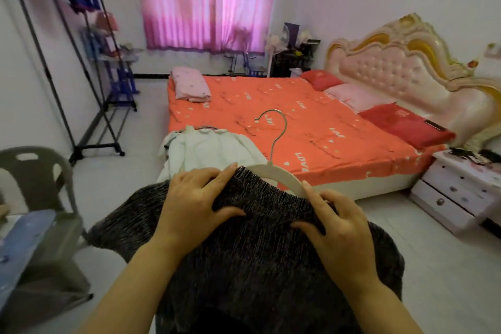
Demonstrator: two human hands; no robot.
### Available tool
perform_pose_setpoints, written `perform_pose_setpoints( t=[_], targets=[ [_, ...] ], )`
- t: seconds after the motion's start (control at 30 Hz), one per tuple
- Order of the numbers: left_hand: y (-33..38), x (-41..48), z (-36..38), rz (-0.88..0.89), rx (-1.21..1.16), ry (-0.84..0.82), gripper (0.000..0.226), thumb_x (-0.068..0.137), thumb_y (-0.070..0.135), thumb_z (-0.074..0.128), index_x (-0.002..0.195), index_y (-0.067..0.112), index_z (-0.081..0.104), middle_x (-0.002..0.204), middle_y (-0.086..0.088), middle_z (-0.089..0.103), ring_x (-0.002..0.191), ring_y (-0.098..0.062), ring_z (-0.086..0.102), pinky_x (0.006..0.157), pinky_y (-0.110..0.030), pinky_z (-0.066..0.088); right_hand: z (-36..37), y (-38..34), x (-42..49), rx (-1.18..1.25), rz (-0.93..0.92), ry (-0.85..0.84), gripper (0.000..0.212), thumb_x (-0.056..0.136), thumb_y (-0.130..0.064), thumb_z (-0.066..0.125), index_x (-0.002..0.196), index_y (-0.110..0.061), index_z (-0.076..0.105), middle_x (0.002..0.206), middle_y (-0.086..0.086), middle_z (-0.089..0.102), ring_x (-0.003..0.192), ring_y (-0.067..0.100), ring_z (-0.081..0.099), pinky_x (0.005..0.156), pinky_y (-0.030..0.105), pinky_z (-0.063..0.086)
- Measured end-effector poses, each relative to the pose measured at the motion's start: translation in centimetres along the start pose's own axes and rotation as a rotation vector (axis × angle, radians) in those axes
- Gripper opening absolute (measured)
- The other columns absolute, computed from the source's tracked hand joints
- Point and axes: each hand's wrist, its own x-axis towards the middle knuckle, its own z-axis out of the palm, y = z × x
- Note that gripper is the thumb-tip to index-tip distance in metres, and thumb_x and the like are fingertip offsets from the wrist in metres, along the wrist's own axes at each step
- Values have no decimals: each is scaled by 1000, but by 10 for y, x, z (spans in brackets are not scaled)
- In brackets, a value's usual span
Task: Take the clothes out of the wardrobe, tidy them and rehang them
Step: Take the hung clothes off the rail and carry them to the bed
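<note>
Sweater (257, 266), dark knit, held short of the bed (325, 122), half on white hanger (287, 177). Left grip (195, 198) clenches its neckline; right grip (339, 222) grasps hanger arm and knit. Judged soft, light, stretchy: hold at shoulders.

A dark ribbed garment (257, 266) drapes over a white hanger (286, 175); a white top (211, 149) lies on the bed (325, 122).

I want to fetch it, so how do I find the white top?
Find the big bed with the orange sheet. On its near left corner lies the white ribbed top, spread flat. The folded pink blanket is at the far corner, and the dark knitted garment is not on the bed, so it is the only white one.
</note>
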Motion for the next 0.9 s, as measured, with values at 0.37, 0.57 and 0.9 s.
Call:
perform_pose_setpoints(
  t=[0.37,0.57,0.9],
  targets=[
    [-82,64,66,-195,136,16,70,69,57,55,120,9,63,92,-5,67,84,-22,60,72,-39,45,134,52,106,151,-143,-114,67,56,-18,89,117,-5,65,90,11,64,78,30,62,70,36,50],
    [-163,113,134,-239,144,46,70,61,51,68,118,9,64,89,-4,66,86,-14,46,70,-38,44,238,77,168,166,-157,-158,65,57,-16,89,117,-3,65,91,13,64,79,32,63,70,37,51],
    [-305,221,227,-271,100,47,71,62,54,74,117,11,65,89,-3,65,87,-13,46,75,-30,29,392,111,291,155,-174,-184,68,54,-17,89,116,-4,66,90,13,64,85,22,46,64,35,49]
  ],
)
